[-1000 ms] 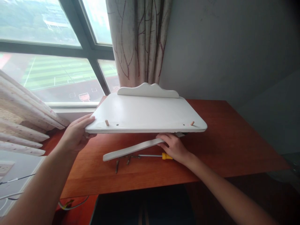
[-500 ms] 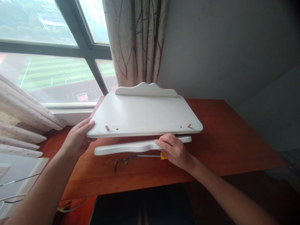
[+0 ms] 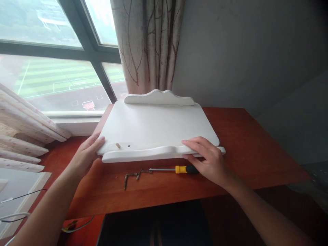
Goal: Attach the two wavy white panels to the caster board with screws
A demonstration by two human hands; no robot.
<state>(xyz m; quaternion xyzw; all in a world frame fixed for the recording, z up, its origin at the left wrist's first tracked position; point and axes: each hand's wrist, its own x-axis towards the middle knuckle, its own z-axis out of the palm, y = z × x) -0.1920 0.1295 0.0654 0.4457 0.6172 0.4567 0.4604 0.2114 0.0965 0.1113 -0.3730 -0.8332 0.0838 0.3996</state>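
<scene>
Across a red-brown wooden tabletop [image 3: 246,147], a rounded-corner white board [image 3: 159,124] is held aloft between two bare hands, its scalloped back rail [image 3: 159,98] standing along the edge farthest from them. The left hand [image 3: 85,153] grips the near corner, thumb on top and the other fingers mostly hidden beneath.

The right hand [image 3: 208,159] pinches a contoured white strip [image 3: 138,155], fingers above and thumb below. Half a second ago that strip hung apart, below the board's near edge — now it is up along that edge, spanning from the left hand to just past the right. The peg near the right hand, visible then, is now hidden. The pieces appear close to meeting, though probably not yet seated; whether they touch cannot be told.

Just below the right hand lies a screwdriver [image 3: 180,169], yellow and black, its blade pointing toward the left hand. Beyond its tip, between the hands and nearer the wearer, rest several dark screws [image 3: 125,181].

Closest to containers here are the board's drilled holes: beside the left hand's fingertips a wooden dowel [image 3: 118,146] stands up from the surface — and next to it a small hole [image 3: 128,146] shows dark, with nothing visible inside.
</scene>
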